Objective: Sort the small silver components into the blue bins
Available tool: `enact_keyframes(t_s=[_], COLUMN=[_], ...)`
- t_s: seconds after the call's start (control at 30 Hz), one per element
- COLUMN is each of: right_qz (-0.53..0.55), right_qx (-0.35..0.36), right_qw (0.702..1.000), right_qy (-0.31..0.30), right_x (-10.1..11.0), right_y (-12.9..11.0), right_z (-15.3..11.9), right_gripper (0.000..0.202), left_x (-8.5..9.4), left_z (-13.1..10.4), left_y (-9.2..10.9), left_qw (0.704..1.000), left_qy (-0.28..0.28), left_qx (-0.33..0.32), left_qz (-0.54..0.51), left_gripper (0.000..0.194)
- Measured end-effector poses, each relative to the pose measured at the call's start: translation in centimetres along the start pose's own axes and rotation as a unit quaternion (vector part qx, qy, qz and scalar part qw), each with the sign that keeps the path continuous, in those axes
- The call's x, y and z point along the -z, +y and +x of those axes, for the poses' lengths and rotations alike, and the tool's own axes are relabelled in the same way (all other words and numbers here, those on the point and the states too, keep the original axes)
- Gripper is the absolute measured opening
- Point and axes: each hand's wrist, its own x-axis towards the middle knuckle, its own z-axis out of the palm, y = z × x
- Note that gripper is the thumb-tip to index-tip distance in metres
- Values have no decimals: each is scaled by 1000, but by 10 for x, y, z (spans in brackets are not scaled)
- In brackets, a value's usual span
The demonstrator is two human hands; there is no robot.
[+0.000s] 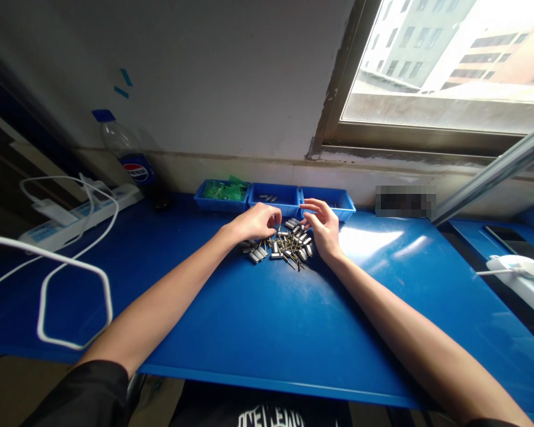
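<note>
A loose pile of small silver metal cylinders and thin brass-coloured screws (289,243) lies on the blue table. My left hand (260,222) is over the pile's left side, thumb and fingers pinched downward. A small dark piece shows at its fingertips, too small to name. On the pile's right edge, my right hand (324,228) has its fingers apart, with nothing visible between them. Behind both hands stand a blue bin with green plastic pieces (225,191), a middle blue bin (287,207) with a few metal cylinders, and a right blue bin (347,204), its contents partly hidden.
At the left stand a cola bottle (136,169) and a white power strip (57,222) with a looping white cable (40,302). Another power strip (527,284) and a dark phone-like slab (509,240) are at the right. A metal bar (493,172) slants beside the window.
</note>
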Motion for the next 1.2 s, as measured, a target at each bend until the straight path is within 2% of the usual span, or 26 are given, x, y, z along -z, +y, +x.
enact_keyframes(t_s=[0.1,0.2,0.33,0.5,0.6,0.73,0.9,1.0,1.2], right_qz=[-3,-12,-18,-15,-5,2,-9,-2,5], right_qx=[-3,-5,-4,-6,-8,-12,-16,-19,-53], right_qw=[1000,1000,1000,1000,1000,1000,996,992,990], right_qy=[-2,-5,-8,-5,0,-7,-91,-121,-134], right_x=[0,-1,-1,-1,-1,-2,-2,-2,-1], right_y=[0,0,0,-3,-4,-6,-10,-11,-11], right_z=[0,-1,0,-1,-1,-2,-3,-4,-4], right_gripper=[34,34,35,35,34,27,30,34,41], left_x=[-2,-5,-6,-5,-3,5,9,6,-2], left_z=[0,1,2,2,3,1,-1,-1,1], left_y=[1,0,-3,-4,-1,9,16,15,11], left_qw=[999,996,996,994,996,991,977,973,972], left_qy=[20,13,-2,-3,20,84,152,166,157], left_qx=[-30,-58,-58,-71,-74,-85,-97,-111,-105], left_qz=[38,63,74,89,44,-63,-116,-114,-137], left_gripper=[27,19,7,5,7,12,23,20,20])
